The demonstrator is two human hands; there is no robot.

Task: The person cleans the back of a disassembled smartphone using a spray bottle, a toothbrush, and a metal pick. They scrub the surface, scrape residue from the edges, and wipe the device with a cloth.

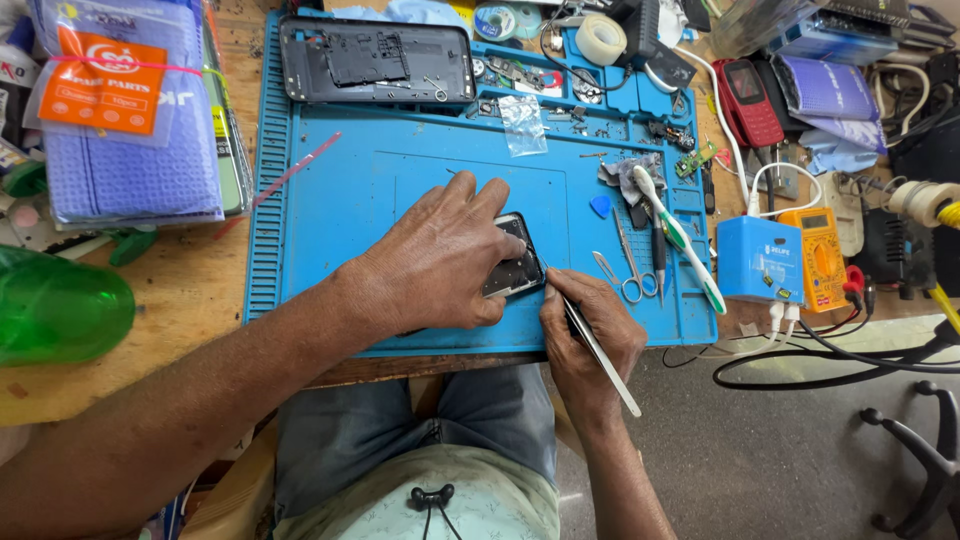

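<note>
Phone (517,262) lies near the front edge of the blue mat (400,190), mostly covered by the left hand (440,262), which presses flat on it with fingers spread and bent over its top. At the phone's lower right corner, the right hand (590,335) is closed around thin tweezers (598,348), with the tip touching the phone's edge and the long end pointing back toward the person's body. Just right of the phone, still on the mat, lie small scissors (628,272), a blue pick (600,206) and a white and green toothbrush (680,238). At the far edge of the mat rests an opened phone frame (375,62), and a small clear bag (522,124) lies between it and the phone. Off the mat to the right stand a blue box (758,260) and an orange multimeter (820,245). Off the mat to the left lies a green bottle (55,305).
</note>
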